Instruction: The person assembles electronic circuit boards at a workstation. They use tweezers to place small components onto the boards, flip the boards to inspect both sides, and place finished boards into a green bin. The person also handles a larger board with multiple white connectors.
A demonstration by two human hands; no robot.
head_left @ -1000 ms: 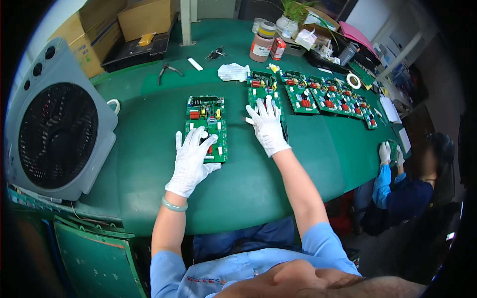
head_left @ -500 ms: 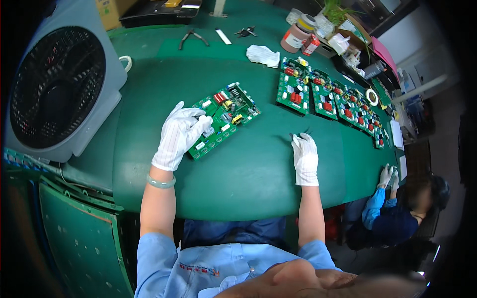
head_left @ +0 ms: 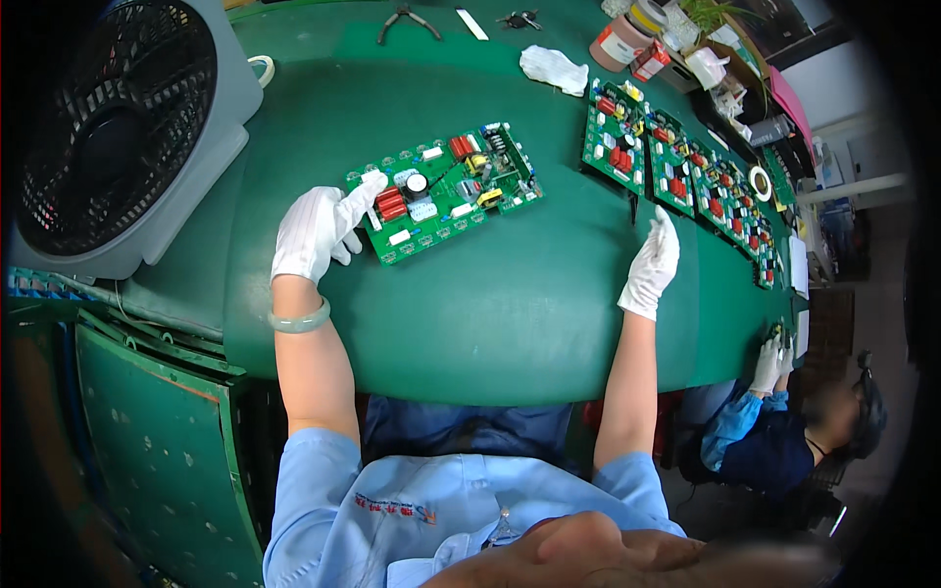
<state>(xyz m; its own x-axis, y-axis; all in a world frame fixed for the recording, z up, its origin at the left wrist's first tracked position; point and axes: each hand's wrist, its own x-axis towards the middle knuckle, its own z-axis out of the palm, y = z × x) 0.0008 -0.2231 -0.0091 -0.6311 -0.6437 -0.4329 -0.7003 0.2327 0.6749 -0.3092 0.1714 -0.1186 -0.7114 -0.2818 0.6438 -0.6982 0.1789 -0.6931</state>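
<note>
A green circuit board (head_left: 446, 192) with red, white and yellow parts and a round black-and-white part lies at a slant on the green mat. My left hand (head_left: 319, 233), in a white glove, grips its left end, thumb and finger at the edge. Farther right, my gloved right hand (head_left: 655, 263) is closed around a slim dark tool (head_left: 633, 208), which looks like tweezers; its tip points away from me. Most of that tool is hidden by the fingers. The right hand is apart from the board, just in front of a row of similar circuit boards (head_left: 616, 147).
A large grey fan (head_left: 230, 108) stands at the left. Along the back lie pliers (head_left: 408, 24), a white strip (head_left: 471, 24), keys (head_left: 520, 19) and a crumpled white glove or cloth (head_left: 554, 71). A jar (head_left: 619, 44) stands back right. Another person's gloved hands (head_left: 772, 365) work at far right.
The board has been turned flatter and its round part is uncovered. My left hand has shifted to its left end. My right hand has moved right and away from me with the dark tool.
</note>
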